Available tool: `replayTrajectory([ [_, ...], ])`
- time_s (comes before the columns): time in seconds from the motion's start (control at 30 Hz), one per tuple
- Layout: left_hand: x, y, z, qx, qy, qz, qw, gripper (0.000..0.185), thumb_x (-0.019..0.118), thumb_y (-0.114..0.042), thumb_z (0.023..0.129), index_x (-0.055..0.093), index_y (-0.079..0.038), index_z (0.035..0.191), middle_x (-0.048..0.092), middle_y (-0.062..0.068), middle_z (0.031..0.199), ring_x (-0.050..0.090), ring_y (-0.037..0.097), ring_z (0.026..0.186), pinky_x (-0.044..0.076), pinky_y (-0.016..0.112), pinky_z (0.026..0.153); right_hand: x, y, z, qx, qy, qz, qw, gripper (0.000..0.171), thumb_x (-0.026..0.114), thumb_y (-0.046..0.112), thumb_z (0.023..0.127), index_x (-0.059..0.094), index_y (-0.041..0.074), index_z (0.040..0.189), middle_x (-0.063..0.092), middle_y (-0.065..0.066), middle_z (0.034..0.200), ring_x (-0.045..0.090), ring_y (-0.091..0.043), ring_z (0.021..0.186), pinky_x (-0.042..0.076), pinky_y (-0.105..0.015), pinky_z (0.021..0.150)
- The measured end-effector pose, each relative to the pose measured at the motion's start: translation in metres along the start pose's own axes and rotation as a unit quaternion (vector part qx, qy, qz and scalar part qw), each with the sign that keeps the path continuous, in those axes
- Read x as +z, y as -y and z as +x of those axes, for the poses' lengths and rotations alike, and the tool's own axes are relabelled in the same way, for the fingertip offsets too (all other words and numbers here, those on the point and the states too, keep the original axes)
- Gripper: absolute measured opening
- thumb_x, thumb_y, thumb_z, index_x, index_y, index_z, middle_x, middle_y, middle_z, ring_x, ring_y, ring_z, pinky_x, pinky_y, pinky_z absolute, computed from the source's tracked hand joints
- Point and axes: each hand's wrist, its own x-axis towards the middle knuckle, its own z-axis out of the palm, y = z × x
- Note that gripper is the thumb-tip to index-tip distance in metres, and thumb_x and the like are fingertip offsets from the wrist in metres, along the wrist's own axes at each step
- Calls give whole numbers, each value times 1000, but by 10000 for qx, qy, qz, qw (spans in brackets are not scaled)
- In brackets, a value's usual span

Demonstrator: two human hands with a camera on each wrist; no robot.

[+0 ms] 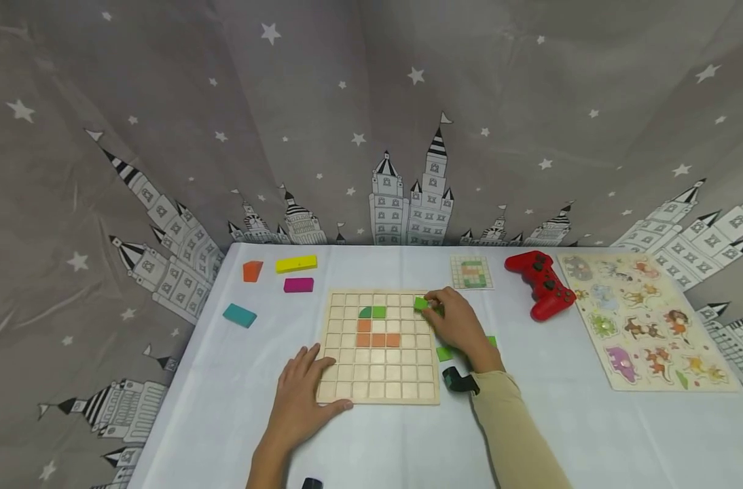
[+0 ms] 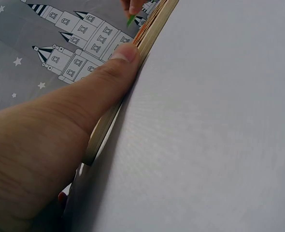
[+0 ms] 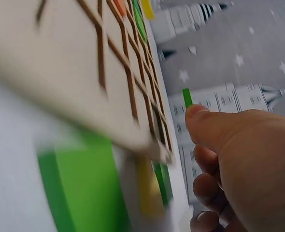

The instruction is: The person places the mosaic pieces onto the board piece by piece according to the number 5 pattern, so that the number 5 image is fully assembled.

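Observation:
A wooden grid board (image 1: 377, 373) lies at the middle of the table. On it are a dark green quarter-round tile (image 1: 365, 312), a light green square tile (image 1: 379, 312) and several orange square tiles (image 1: 379, 339). My left hand (image 1: 298, 397) rests at the board's lower left corner, fingers spread; its thumb (image 2: 118, 63) touches the near edge. With thumb and fingertips, my right hand (image 1: 460, 326) pinches a green square tile (image 1: 420, 303) above the board's upper right corner. Beside that wrist lies a loose green tile (image 1: 444, 354); another green tile (image 1: 491, 341) is partly hidden behind the arm.
A pattern card (image 1: 472, 272) lies behind the board. To the right are a red game controller (image 1: 539, 285) and an animal puzzle board (image 1: 646, 356). Orange (image 1: 252, 271), yellow (image 1: 296, 264), magenta (image 1: 299, 285) and teal blocks (image 1: 240, 315) lie at the back left.

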Motion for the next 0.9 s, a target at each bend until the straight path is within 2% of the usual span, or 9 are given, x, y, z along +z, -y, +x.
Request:
replayTrajectory([
  [0.1, 0, 0, -1, -26, 10, -37, 10000, 87, 82, -70, 67, 59, -22, 136, 36, 14, 164, 21, 39, 155, 15, 62, 126, 8, 10, 1, -186, 230, 21, 9996, 33, 69, 25, 98, 67, 7, 126, 64, -5, 102, 58, -20, 93, 52, -44, 89],
  [0.27, 1, 0, 0, -8, 24, 28, 10000, 87, 82, -70, 68, 58, -22, 137, 35, 14, 165, 20, 38, 156, 15, 62, 126, 18, 22, 5, -276, 469, 33, 9985, 31, 68, 25, 99, 68, 9, 125, 61, -3, 100, 56, -21, 95, 52, -43, 90],
  [0.5, 1, 2, -1, 42, -11, 11, 10000, 87, 83, -68, 67, 58, -21, 136, 36, 14, 164, 21, 38, 155, 17, 63, 125, 29, 29, 9, -317, 591, -168, 9976, 28, 68, 26, 99, 69, 12, 123, 61, -2, 101, 53, -18, 92, 50, -38, 83],
  [0.9, 0, 0, 1, 4, 11, 34, 10000, 87, 81, -70, 68, 58, -22, 137, 36, 14, 164, 21, 38, 155, 16, 61, 126, 34, 37, 15, -250, 600, -341, 9973, 26, 66, 23, 100, 70, 11, 121, 63, -4, 102, 58, -19, 93, 53, -38, 84],
])
